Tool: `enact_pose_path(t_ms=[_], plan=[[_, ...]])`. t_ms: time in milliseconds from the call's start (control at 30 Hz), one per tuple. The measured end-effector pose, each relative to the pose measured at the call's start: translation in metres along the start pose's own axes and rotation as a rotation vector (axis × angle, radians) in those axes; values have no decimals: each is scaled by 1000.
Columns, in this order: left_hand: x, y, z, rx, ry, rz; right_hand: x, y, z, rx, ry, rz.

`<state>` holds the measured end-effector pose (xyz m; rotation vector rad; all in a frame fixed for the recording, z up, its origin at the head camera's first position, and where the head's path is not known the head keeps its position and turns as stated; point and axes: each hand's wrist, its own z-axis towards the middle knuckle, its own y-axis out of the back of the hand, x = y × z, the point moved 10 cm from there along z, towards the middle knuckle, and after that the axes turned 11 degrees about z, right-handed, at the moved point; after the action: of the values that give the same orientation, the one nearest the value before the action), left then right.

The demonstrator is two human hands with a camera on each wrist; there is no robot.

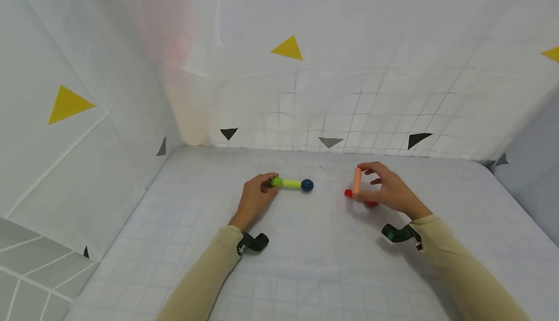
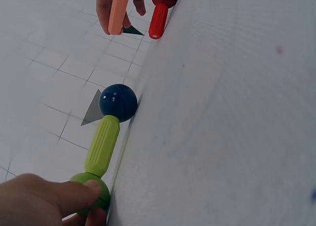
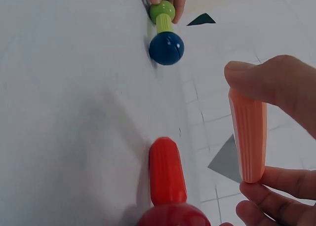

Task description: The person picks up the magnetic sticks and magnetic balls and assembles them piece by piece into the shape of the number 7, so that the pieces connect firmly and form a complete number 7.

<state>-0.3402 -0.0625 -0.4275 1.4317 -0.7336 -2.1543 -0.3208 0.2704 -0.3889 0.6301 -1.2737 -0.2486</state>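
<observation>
My left hand (image 1: 255,199) pinches a green ball (image 2: 91,191) at one end of a short toy bar. A ridged yellow-green rod (image 2: 102,146) joins that ball to a dark blue ball (image 2: 118,103), and the joined piece lies low along the table. Between thumb and fingertips, my right hand (image 1: 388,187) holds a ridged orange rod (image 3: 250,137) by its two ends, raised above the table. Below it lies a red rod (image 3: 167,170) attached to a dark red ball (image 3: 174,216); the hand partly covers them in the head view.
The white table (image 1: 297,248) has a faint grid. A white sheet wall (image 1: 244,103) with yellow, black and grey triangles rises behind it, and another sheet wall (image 1: 100,166) stands at the left. Each wrist carries a dark camera mount (image 1: 255,242).
</observation>
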Motion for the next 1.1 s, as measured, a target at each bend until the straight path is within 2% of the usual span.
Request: enact_pose_path(t_ms=[367, 700, 1100], plan=[[1, -2, 0, 2, 10, -15, 13, -17, 0, 18, 87, -1], [1, -1, 0, 9, 15, -15, 15, -33, 1, 30, 113, 0], [-2, 0, -1, -1, -5, -8, 38, -59, 2, 65, 124, 53]])
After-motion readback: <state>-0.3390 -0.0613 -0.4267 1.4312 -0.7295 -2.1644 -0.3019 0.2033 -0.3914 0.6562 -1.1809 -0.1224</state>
